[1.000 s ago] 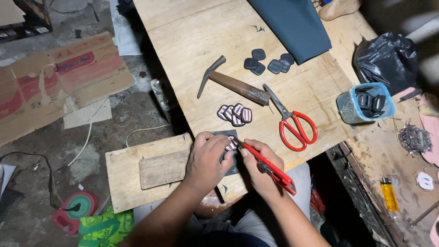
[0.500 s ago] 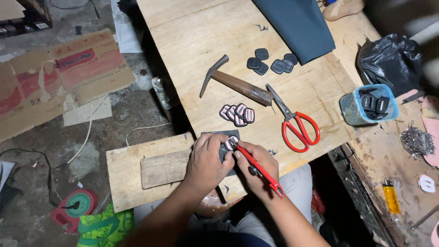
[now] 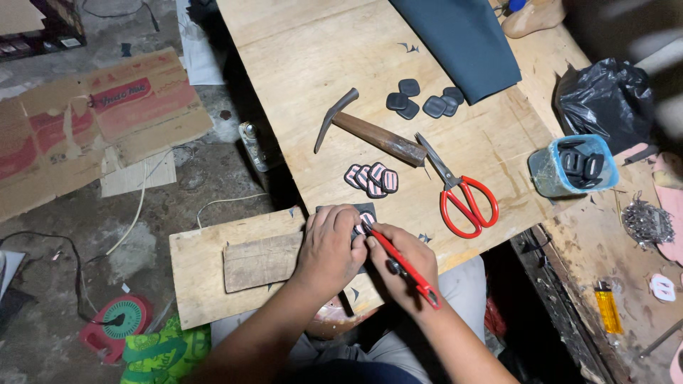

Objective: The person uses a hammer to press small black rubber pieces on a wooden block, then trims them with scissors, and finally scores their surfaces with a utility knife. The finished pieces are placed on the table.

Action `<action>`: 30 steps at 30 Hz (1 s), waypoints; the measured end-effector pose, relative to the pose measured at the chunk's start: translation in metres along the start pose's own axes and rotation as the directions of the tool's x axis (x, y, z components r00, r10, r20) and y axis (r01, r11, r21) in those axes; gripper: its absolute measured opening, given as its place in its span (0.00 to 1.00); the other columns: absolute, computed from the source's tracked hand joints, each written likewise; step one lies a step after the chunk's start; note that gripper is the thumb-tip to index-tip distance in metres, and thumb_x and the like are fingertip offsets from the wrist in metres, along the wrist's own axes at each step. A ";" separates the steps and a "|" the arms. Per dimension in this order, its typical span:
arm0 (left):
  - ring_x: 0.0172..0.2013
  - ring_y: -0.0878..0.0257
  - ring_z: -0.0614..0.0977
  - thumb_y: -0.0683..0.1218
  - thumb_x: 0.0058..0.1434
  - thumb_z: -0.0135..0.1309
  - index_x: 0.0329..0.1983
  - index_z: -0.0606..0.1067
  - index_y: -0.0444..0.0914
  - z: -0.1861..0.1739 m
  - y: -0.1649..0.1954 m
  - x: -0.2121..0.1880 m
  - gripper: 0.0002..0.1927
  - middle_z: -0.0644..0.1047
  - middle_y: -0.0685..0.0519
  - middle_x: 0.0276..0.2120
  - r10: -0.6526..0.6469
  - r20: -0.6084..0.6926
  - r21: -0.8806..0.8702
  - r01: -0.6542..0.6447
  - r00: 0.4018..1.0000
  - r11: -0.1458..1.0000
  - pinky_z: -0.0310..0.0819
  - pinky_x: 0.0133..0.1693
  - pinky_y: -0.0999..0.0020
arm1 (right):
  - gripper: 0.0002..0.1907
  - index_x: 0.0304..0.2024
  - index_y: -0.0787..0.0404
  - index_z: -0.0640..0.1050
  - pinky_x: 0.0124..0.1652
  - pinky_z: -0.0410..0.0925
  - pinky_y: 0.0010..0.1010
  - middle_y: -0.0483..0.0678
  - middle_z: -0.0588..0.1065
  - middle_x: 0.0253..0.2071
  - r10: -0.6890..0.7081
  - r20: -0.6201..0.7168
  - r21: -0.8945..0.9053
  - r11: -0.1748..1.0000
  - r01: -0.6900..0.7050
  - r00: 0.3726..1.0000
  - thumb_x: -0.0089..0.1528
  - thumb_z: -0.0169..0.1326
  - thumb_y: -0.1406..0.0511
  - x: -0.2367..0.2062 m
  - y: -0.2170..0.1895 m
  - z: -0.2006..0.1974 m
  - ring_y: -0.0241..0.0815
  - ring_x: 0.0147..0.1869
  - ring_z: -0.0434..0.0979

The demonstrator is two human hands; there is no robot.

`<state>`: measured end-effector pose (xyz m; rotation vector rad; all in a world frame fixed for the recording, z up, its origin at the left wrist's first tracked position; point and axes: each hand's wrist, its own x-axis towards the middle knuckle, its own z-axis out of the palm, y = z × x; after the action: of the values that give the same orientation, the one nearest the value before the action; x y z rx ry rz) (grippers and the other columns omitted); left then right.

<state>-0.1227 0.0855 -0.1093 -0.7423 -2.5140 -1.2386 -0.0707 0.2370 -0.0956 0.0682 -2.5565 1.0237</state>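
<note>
Your right hand (image 3: pixel 402 259) grips the red cutter (image 3: pixel 402 263), your left hand (image 3: pixel 329 245) pins a dark piece (image 3: pixel 366 213); trimmed pieces (image 3: pixel 372 177) lie just beyond, below the hammer (image 3: pixel 370 133).

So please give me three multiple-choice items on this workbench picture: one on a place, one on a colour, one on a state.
1. Where do the scissors lie?
A. right of the hammer
B. inside the blue cup
C. on the floor

2. What colour is the tool in the right hand?
A. green
B. red
C. white

3. What is the left hand doing?
A. hanging free
B. holding the hammer
C. pressing on a small dark piece

Answers: 1 A, they lie beside its wooden handle; 2 B, red handle shows; 3 C, fingers cover the piece.
</note>
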 end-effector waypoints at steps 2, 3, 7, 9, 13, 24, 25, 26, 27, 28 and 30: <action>0.48 0.44 0.76 0.38 0.51 0.60 0.47 0.68 0.36 0.001 0.002 0.001 0.21 0.74 0.44 0.44 -0.056 0.006 -0.057 0.056 0.998 0.997 0.69 0.51 0.52 | 0.15 0.50 0.64 0.80 0.44 0.75 0.29 0.53 0.82 0.40 0.105 -0.001 0.136 0.985 -0.104 0.994 0.61 0.61 0.65 -0.006 0.009 0.001 0.42 0.41 0.84; 0.47 0.44 0.77 0.37 0.53 0.60 0.48 0.68 0.35 0.002 0.003 0.001 0.20 0.74 0.43 0.45 -0.084 0.012 -0.085 0.085 0.996 0.993 0.71 0.49 0.53 | 0.17 0.51 0.65 0.79 0.44 0.75 0.28 0.52 0.83 0.41 0.160 0.005 0.204 0.966 -0.158 0.987 0.62 0.60 0.64 -0.009 0.013 0.002 0.39 0.41 0.84; 0.34 0.56 0.82 0.37 0.53 0.55 0.48 0.67 0.35 0.009 0.006 0.010 0.19 0.74 0.45 0.40 -0.394 0.089 -0.387 0.396 0.915 0.832 0.78 0.37 0.64 | 0.17 0.52 0.64 0.79 0.43 0.74 0.27 0.51 0.83 0.40 0.209 0.001 0.234 0.951 -0.204 0.978 0.62 0.60 0.63 -0.015 0.025 0.003 0.37 0.40 0.83; 0.33 0.60 0.83 0.37 0.54 0.56 0.47 0.66 0.35 0.011 0.003 0.017 0.18 0.77 0.47 0.36 -0.464 0.098 -0.422 0.459 0.881 0.782 0.79 0.36 0.68 | 0.17 0.51 0.64 0.79 0.43 0.74 0.28 0.51 0.83 0.40 0.199 0.004 0.206 0.959 -0.195 0.980 0.62 0.60 0.63 -0.015 0.026 0.003 0.37 0.40 0.84; 0.29 0.56 0.81 0.38 0.52 0.57 0.38 0.69 0.36 0.015 0.005 0.023 0.12 0.77 0.49 0.28 -0.508 0.045 -0.319 0.495 0.860 0.809 0.77 0.34 0.63 | 0.16 0.51 0.65 0.79 0.44 0.74 0.28 0.53 0.83 0.41 0.122 -0.031 0.179 0.977 -0.115 0.992 0.62 0.60 0.64 -0.014 0.021 0.002 0.40 0.42 0.84; 0.27 0.49 0.80 0.38 0.55 0.54 0.33 0.67 0.36 0.014 0.013 0.013 0.07 0.75 0.46 0.25 -0.429 -0.029 -0.276 0.405 0.903 0.872 0.73 0.32 0.57 | 0.12 0.45 0.64 0.81 0.43 0.75 0.32 0.54 0.82 0.39 0.046 0.003 0.101 0.994 -0.046 0.999 0.60 0.60 0.67 -0.010 0.006 -0.012 0.48 0.41 0.85; 0.27 0.49 0.80 0.38 0.55 0.54 0.33 0.67 0.36 0.014 0.014 0.012 0.07 0.75 0.46 0.25 -0.428 -0.033 -0.288 0.401 0.903 0.870 0.73 0.32 0.58 | 0.11 0.44 0.64 0.81 0.43 0.75 0.32 0.54 0.82 0.39 0.030 0.019 0.091 0.995 -0.032 0.999 0.60 0.60 0.67 -0.007 0.007 -0.013 0.48 0.41 0.85; 0.27 0.49 0.80 0.38 0.56 0.53 0.34 0.67 0.36 0.014 0.015 0.010 0.07 0.76 0.45 0.26 -0.428 -0.037 -0.300 0.398 0.903 0.867 0.73 0.31 0.58 | 0.11 0.43 0.64 0.81 0.43 0.75 0.31 0.54 0.81 0.38 0.015 0.036 0.080 0.997 -0.018 0.999 0.60 0.60 0.67 -0.005 0.008 -0.015 0.48 0.41 0.85; 0.27 0.49 0.80 0.38 0.56 0.53 0.34 0.67 0.36 0.015 0.017 0.008 0.07 0.76 0.45 0.26 -0.425 -0.039 -0.313 0.393 0.904 0.865 0.74 0.31 0.58 | 0.10 0.43 0.64 0.80 0.43 0.75 0.31 0.54 0.81 0.38 0.002 0.050 0.069 0.998 -0.005 0.999 0.59 0.60 0.66 -0.003 0.008 -0.016 0.49 0.41 0.84; 0.27 0.49 0.80 0.38 0.56 0.53 0.35 0.67 0.36 0.015 0.018 0.008 0.07 0.76 0.45 0.26 -0.427 -0.031 -0.299 0.399 0.904 0.867 0.74 0.32 0.58 | 0.11 0.43 0.64 0.80 0.43 0.75 0.31 0.54 0.81 0.39 0.013 0.046 0.093 0.996 -0.017 0.999 0.60 0.59 0.66 -0.004 0.009 -0.018 0.48 0.41 0.84; 0.28 0.50 0.80 0.38 0.57 0.53 0.37 0.68 0.36 0.014 0.019 0.009 0.06 0.76 0.45 0.26 -0.429 -0.021 -0.270 0.408 0.903 0.872 0.74 0.33 0.58 | 0.12 0.44 0.64 0.80 0.44 0.75 0.31 0.54 0.81 0.40 0.029 0.035 0.143 0.989 -0.033 0.999 0.60 0.59 0.66 -0.006 0.010 -0.020 0.46 0.42 0.85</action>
<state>-0.1204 0.1094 -0.1014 -0.1799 -2.5553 -1.7261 -0.0600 0.2571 -0.0916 0.0851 -2.5173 1.2269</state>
